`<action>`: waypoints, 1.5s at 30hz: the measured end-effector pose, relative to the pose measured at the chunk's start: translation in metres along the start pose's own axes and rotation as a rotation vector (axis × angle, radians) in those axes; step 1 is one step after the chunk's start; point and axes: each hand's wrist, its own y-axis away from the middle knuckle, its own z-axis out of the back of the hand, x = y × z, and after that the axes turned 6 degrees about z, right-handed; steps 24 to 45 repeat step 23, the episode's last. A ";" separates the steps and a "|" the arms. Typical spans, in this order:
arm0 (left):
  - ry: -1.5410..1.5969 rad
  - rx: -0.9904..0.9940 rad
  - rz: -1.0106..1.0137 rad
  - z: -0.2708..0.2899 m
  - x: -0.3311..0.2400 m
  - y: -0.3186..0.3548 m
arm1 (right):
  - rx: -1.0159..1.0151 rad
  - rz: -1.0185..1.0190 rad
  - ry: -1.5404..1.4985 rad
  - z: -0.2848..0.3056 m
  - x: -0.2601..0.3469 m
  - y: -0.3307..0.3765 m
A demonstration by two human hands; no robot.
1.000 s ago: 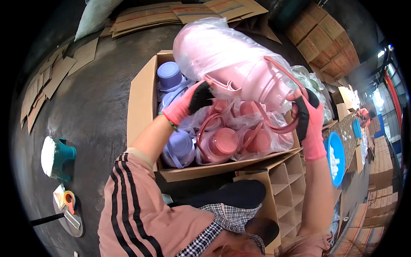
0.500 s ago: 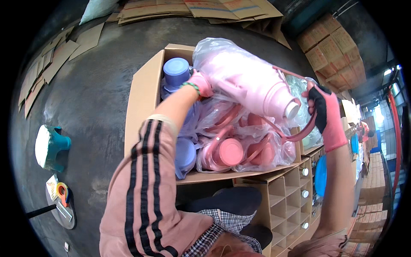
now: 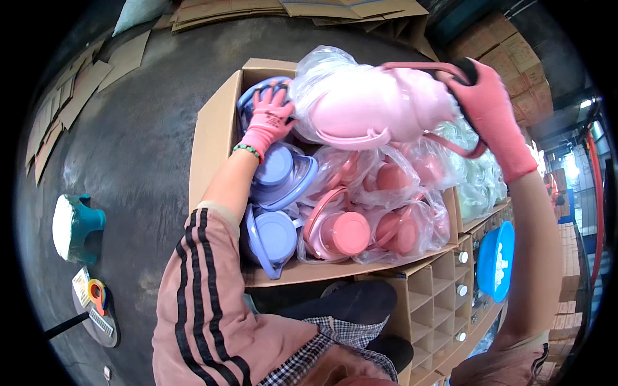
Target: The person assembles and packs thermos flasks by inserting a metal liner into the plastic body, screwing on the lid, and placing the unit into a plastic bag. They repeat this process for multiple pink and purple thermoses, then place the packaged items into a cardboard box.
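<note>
A pale pink vacuum flask (image 3: 367,103), partly wrapped in clear plastic, lies on its side above the open carton (image 3: 212,138). My right hand (image 3: 486,106), in a pink glove with dark fingers, is closed round its top end by the darker pink carrying handle; its cap is hidden there. My left hand (image 3: 270,117), gloved the same, has its fingers spread on the blue flask in the far-left corner, beside the plastic. Nearer in the carton stand a blue flask (image 3: 275,235) and a pink flask (image 3: 349,233), among several others in plastic bags.
A divided cardboard tray (image 3: 428,302) stands at the carton's near right, beside a blue basin (image 3: 492,264). On the floor at left are a teal stool (image 3: 87,225) and a round stand (image 3: 106,331) with tape. Flattened cardboard (image 3: 238,13) lies far off; stacked cartons (image 3: 508,61) rise at right.
The pink flask has swung level, and its top end has risen with my right hand. My left hand has moved off its lower end, leftward onto the blue flask, with fingers spread.
</note>
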 end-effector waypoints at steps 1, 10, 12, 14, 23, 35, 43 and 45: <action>-0.003 -0.028 -0.051 -0.009 0.007 0.002 | 0.078 0.033 -0.034 -0.012 0.023 -0.005; 0.170 -0.053 -0.250 -0.015 -0.011 -0.001 | 0.264 -0.214 -0.222 -0.097 0.043 -0.019; 0.344 -0.068 -0.189 -0.019 -0.016 0.001 | 0.350 -0.378 -0.400 -0.120 0.039 -0.014; 0.498 0.113 -0.123 -0.015 -0.024 0.006 | 0.363 -0.457 -0.816 -0.149 0.038 0.006; 0.318 0.066 0.144 -0.020 -0.002 -0.002 | 0.281 -0.456 -1.008 -0.120 0.042 0.086; 0.318 0.066 0.144 -0.020 -0.002 -0.002 | 0.281 -0.456 -1.008 -0.120 0.042 0.086; 0.318 0.066 0.144 -0.020 -0.002 -0.002 | 0.281 -0.456 -1.008 -0.120 0.042 0.086; 0.318 0.066 0.144 -0.020 -0.002 -0.002 | 0.281 -0.456 -1.008 -0.120 0.042 0.086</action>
